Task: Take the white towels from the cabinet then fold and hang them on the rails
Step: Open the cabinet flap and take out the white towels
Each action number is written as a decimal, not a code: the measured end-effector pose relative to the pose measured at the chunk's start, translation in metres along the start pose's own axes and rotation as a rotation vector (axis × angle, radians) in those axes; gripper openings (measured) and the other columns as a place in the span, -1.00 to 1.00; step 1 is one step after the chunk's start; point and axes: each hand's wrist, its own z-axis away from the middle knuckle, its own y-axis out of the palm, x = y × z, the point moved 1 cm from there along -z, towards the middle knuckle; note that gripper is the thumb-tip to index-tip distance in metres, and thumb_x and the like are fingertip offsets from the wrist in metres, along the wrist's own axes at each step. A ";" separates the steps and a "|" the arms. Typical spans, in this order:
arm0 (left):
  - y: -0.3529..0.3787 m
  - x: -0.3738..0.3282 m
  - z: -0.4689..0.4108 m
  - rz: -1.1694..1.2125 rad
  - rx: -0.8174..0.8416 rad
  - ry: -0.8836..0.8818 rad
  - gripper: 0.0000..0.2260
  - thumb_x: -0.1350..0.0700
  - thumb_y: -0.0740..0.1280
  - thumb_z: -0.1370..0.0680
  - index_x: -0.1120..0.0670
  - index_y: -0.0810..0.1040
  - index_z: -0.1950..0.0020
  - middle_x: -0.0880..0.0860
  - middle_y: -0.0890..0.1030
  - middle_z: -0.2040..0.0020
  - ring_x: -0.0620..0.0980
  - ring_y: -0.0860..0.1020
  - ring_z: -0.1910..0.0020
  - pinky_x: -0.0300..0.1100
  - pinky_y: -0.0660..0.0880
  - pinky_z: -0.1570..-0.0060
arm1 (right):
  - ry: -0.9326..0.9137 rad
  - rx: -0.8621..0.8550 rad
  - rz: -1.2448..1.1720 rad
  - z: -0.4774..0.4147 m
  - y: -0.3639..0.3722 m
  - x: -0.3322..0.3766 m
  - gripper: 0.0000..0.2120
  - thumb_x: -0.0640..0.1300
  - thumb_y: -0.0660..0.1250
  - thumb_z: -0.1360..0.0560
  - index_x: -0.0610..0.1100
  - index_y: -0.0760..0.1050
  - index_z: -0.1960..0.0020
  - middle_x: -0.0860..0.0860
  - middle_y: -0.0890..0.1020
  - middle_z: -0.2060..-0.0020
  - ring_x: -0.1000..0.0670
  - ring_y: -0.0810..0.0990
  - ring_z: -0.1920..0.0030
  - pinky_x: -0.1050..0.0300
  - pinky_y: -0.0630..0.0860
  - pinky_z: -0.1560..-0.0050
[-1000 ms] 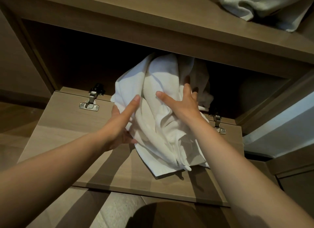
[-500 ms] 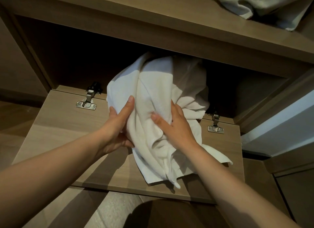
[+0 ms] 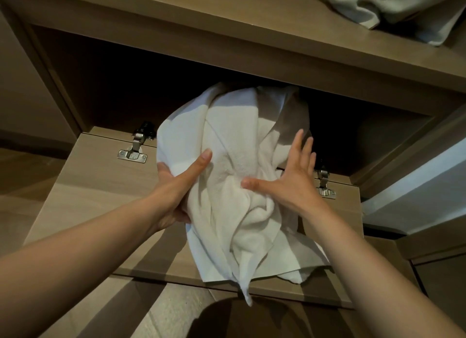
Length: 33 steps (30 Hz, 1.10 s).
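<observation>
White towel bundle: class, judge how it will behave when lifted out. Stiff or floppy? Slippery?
Probably floppy: the white towel sags in folds, a corner dangling past the door edge. Likely unslippery: its pile looks nubby, and the left hand grips it while the right hand lies open against it.

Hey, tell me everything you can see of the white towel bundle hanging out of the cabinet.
The crumpled white terry-cloth towel bundle looks soft and thick, bunched in loose folds. Its top is inside the dark cabinet opening; the rest spills over the dropped-down wooden door, one pointed corner hanging past the door's front edge. The left hand grips its left side, thumb on top; the right hand, fingers spread straight, presses against its right side.
</observation>
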 end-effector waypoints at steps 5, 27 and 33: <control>0.000 -0.001 -0.003 -0.015 -0.003 -0.008 0.24 -0.46 0.52 0.08 -0.36 -0.07 -0.46 0.01 0.36 -0.41 0.26 0.50 -0.20 0.48 0.45 0.09 | 0.055 0.153 0.054 -0.024 -0.005 0.007 0.51 0.48 0.41 0.10 0.12 -0.52 -0.48 -0.02 -0.45 -0.50 -0.12 -0.48 -0.49 -0.27 -0.25 -0.50; 0.017 -0.008 0.005 0.227 0.164 0.232 -0.49 -0.07 0.42 -0.48 -0.03 0.40 -0.40 0.05 0.62 -0.21 0.06 0.62 -0.15 0.05 0.55 -0.15 | -0.159 0.199 -0.528 -0.015 0.026 0.029 -0.33 0.24 0.58 -0.20 0.29 0.46 -0.26 0.11 0.52 -0.28 0.09 0.53 -0.25 -0.03 0.51 -0.28; 0.006 -0.017 0.065 0.184 0.016 0.235 -0.29 -0.23 0.52 -0.27 -0.09 0.42 -0.36 0.00 0.63 -0.19 0.06 0.61 -0.15 0.11 0.52 -0.17 | -0.142 0.243 -0.541 0.034 0.005 0.058 -0.40 0.23 0.54 -0.22 0.34 0.46 -0.23 0.19 0.53 -0.27 0.14 0.50 -0.29 -0.03 0.46 -0.32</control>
